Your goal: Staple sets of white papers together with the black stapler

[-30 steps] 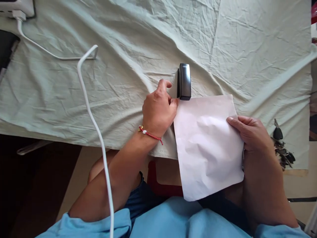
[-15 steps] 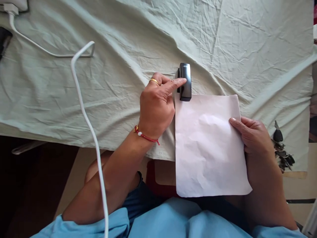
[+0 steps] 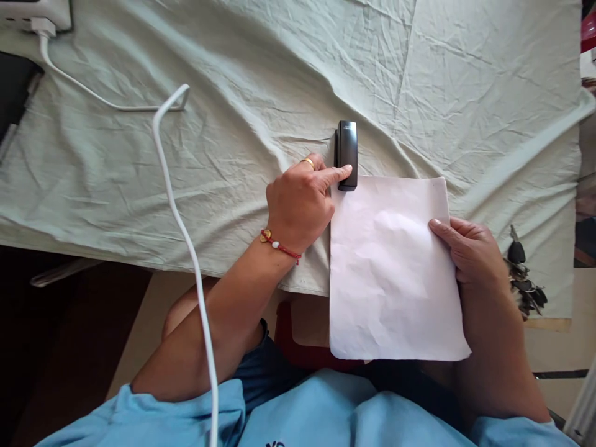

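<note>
A black stapler [image 3: 347, 146] lies across the top left corner of a white sheet of paper [image 3: 395, 267]. My left hand [image 3: 300, 202], with a gold ring and a red string bracelet, presses its index finger on the stapler's top near the paper end. Its other fingers curl beside the stapler, their tips hidden. The right edge of the paper is pinched by my right hand [image 3: 475, 248], thumb on top and fingers underneath. The lower part of the sheet reaches past the table edge above my lap.
A wrinkled pale green cloth [image 3: 242, 81] covers the table. A bunch of keys [image 3: 524, 279] lies right of my right hand. One white cable [image 3: 179, 217] runs from a white box [image 3: 35, 13] across my left forearm. A black object [image 3: 16, 90] sits at far left.
My left index finger has shifted slightly toward me along the stapler's top, and the hand has lowered a little. The view has moved slightly; my right hand keeps its hold on the paper.
</note>
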